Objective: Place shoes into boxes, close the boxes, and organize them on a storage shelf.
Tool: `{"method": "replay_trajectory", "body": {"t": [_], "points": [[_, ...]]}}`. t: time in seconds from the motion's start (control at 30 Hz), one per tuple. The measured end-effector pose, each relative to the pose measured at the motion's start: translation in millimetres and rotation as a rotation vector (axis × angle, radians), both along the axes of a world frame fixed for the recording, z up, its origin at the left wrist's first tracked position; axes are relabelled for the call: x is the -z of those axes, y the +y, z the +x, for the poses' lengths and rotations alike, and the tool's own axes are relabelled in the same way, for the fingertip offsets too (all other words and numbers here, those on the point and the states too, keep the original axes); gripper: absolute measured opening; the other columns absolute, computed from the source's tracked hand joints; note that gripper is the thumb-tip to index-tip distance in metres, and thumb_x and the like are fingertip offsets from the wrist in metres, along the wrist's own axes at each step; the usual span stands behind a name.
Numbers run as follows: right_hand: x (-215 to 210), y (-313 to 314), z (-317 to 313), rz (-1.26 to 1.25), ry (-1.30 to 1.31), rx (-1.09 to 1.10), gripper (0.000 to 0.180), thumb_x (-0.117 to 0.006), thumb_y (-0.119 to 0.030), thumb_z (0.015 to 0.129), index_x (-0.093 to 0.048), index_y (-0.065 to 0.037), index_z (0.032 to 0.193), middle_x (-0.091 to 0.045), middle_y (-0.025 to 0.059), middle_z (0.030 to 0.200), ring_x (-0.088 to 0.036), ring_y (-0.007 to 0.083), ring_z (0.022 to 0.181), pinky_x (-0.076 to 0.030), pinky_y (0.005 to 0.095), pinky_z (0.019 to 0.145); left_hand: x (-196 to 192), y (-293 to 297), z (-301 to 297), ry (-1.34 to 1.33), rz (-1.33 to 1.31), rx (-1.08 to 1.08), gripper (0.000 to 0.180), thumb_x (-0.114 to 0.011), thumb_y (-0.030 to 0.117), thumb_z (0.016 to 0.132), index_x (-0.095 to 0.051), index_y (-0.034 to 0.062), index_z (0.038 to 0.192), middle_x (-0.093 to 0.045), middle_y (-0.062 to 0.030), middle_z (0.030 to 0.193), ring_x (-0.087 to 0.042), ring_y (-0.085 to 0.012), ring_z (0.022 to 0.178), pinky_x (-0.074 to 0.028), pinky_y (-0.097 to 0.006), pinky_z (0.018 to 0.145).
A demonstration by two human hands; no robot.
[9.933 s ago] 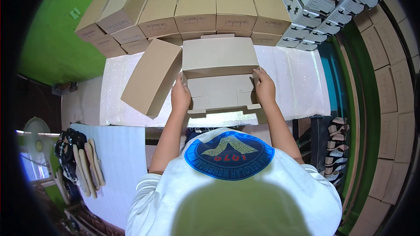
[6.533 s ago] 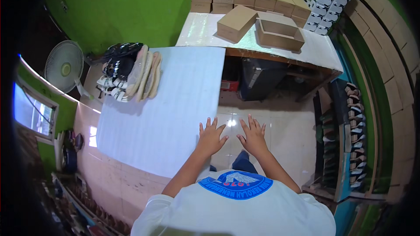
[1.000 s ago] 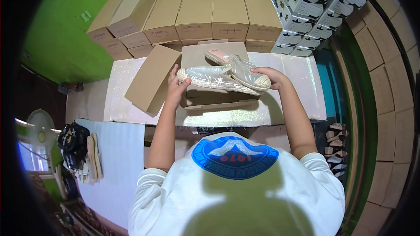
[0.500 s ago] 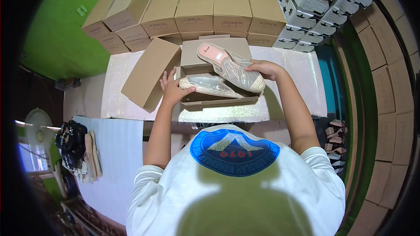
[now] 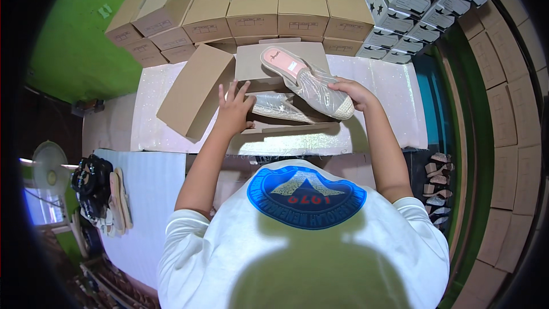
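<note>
A slip-on shoe (image 5: pixel 314 90) with a pink insole and woven toe is gripped along its right side by my right hand (image 5: pixel 355 94). Clear film seems to cover its upper. It is tilted over an open brown shoebox (image 5: pixel 297 128), toe toward me. A second shoe (image 5: pixel 277 106) lies inside, partly hidden by the first. My left hand (image 5: pixel 233 111) spreads its fingers over the box's left end, holding nothing. Left of it, the brown box lid (image 5: pixel 197 91) rests at a slant on the table.
The table (image 5: pixel 394 120) has a pale glittery cover. Brown shoeboxes (image 5: pixel 251 3) line its back, with star-printed boxes (image 5: pixel 400 11) at the right. On a white surface (image 5: pixel 143 206) at lower left lie dark shiny items (image 5: pixel 91 180) and pale soles (image 5: pixel 120 197). More shoes (image 5: pixel 439 180) sit at the right.
My left hand has come off the shoe in the box and spread its fingers at the box's left end. The shoe in my right hand has shifted slightly right.
</note>
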State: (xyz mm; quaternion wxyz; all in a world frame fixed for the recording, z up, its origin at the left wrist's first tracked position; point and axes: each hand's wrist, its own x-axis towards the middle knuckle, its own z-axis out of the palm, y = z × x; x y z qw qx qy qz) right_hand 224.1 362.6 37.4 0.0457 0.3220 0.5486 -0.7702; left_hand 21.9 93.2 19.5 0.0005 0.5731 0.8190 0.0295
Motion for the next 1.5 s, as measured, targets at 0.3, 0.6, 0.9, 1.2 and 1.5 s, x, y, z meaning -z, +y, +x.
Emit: {"method": "replay_trajectory", "body": {"t": [0.3,0.6,0.9,1.2,1.5], "points": [[-2.9,-12.0,6.5,0.015,0.08,0.133,0.045,-0.059,-0.02,0.083,-0.046,0.002,0.119,-0.059,0.0129,0.107,-0.061,0.0178,0.092,-0.051,0.0295,0.078,5.5,12.0,-6.8,0.029,0.157,0.166,0.023,-0.073,0.029,0.063,-0.066,0.0159,0.08,-0.038,-0.0001,0.136,-0.021,-0.0306,0.131,-0.008,-0.059,0.105],[-5.6,-16.5,-1.4,0.322,0.073,0.081,0.038,-0.062,-0.019,0.079,-0.052,0.001,0.109,-0.061,0.0125,0.099,-0.061,0.0166,0.086,-0.05,0.0305,0.072,3.2,6.1,-3.4,-0.007,0.053,0.131,0.026,-0.077,0.032,0.056,-0.068,0.0204,0.078,-0.038,-0.0021,0.135,-0.022,-0.031,0.13,-0.008,-0.059,0.104],[-3.8,-25.6,-18.1,1.38,0.222,-0.176,0.032,-0.066,-0.023,0.068,-0.06,-0.008,0.096,-0.061,0.0099,0.096,-0.049,0.0291,0.108,-0.025,0.0484,0.102,0.5,-2.5,6.4,-0.053,0.182,0.107,0.025,-0.077,0.03,0.055,-0.067,0.018,0.076,-0.031,-0.0029,0.139,-0.02,-0.0321,0.13,-0.011,-0.061,0.103],[10.9,-27.4,-23.7,1.518,0.273,-0.244,0.034,-0.066,-0.021,0.066,-0.059,-0.01,0.098,-0.061,0.0067,0.1,-0.048,0.0256,0.112,-0.017,0.0511,0.106,4.6,-7.4,8.6,-0.049,0.235,0.115,0.037,-0.079,0.028,0.052,-0.067,0.0223,0.087,-0.027,-0.0056,0.142,-0.016,-0.0364,0.131,-0.009,-0.061,0.103],[9.8,-41.8,-27.5,1.541,0.16,-0.134,0.034,-0.065,-0.017,0.067,-0.059,-0.014,0.1,-0.06,0.0057,0.091,-0.052,0.0241,0.098,-0.024,0.0479,0.104,4.4,-2.3,9.7,-0.047,0.19,0.061,0.06,-0.078,0.034,0.055,-0.06,0.0277,0.112,-0.015,-0.0082,0.146,-0.011,-0.0376,0.133,-0.008,-0.06,0.104]]}}
